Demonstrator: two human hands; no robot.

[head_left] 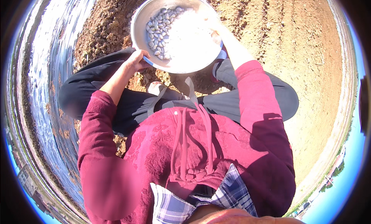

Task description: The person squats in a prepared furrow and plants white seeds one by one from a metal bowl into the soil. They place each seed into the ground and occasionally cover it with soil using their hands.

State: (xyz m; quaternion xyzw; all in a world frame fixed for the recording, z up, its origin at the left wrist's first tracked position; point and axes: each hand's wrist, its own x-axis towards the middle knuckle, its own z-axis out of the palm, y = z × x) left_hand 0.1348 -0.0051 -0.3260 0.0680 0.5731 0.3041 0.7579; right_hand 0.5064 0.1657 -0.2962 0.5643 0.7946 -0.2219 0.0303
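A round metal basin [137, 33] is in front of me, above my crossed legs. Garlic cloves [159, 31] lie in its left part; sunlight glare washes out the rest of its inside. My left hand [137, 60] is closed on the near-left rim, thumb on top, with the other fingers mostly hidden beneath. At the right side my right hand [215, 27] lies over the rim and grips it. The glare blurs the fingers of that hand where they reach inside the basin.
Rough clods of brown soil [102, 29] lie to the left of the basin. Beyond them runs a strip of shiny plastic film [58, 42]. Raked soil [293, 38] with shallow rows spreads to the right. My bent legs [266, 90] are close below the basin.
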